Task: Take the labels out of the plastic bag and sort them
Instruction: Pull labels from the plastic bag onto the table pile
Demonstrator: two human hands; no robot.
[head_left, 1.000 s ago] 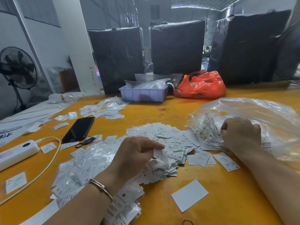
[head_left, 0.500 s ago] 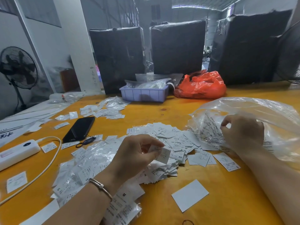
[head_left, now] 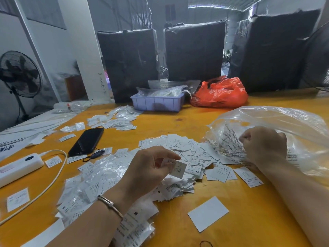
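A heap of small white labels (head_left: 188, 157) lies in the middle of the yellow table (head_left: 240, 220). My left hand (head_left: 149, 168) is raised just above the heap and pinches one white label (head_left: 179, 169) between thumb and fingers. To the right lies a big clear plastic bag (head_left: 284, 125) with printed text. My right hand (head_left: 265, 145) has curled fingers that grip the bag's mouth edge at its left side. Labels in small clear sleeves (head_left: 99, 177) are spread under and left of my left forearm.
A black phone (head_left: 87, 141) and a white power bank (head_left: 19, 166) with a cable lie at the left. A blue tray (head_left: 156, 102) and a red bag (head_left: 220, 93) stand at the back, before three black-wrapped bundles. A blank white card (head_left: 208, 213) lies near the front.
My left hand has lifted off the heap with one label pinched and turned it upward. My right hand has shifted slightly on the bag's edge.
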